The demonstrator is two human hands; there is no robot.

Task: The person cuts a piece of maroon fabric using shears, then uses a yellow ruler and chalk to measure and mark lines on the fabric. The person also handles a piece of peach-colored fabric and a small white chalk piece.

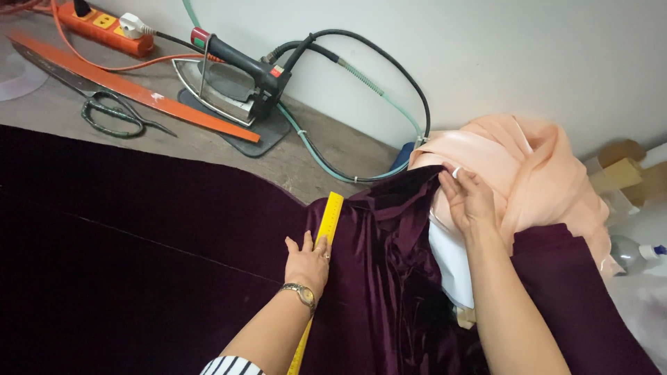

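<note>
Dark maroon velvet fabric (139, 257) covers most of the table, flat on the left and bunched into folds on the right. My left hand (306, 262), with a wristwatch and a ring, presses a yellow ruler (326, 223) flat on the velvet. My right hand (469, 201) reaches into the bunched velvet and touches a pile of peach satin fabric (528, 170), with white cloth (451, 260) under it. The ruler runs from beside my left forearm up toward the velvet's curved edge.
A steam iron (233, 76) rests on a dark mat at the back, its hoses looping along the wall. Scissors (111, 111), a long orange ruler (132, 87) and an orange power strip (104, 24) lie at the back left. A spray bottle (633, 253) stands at the right.
</note>
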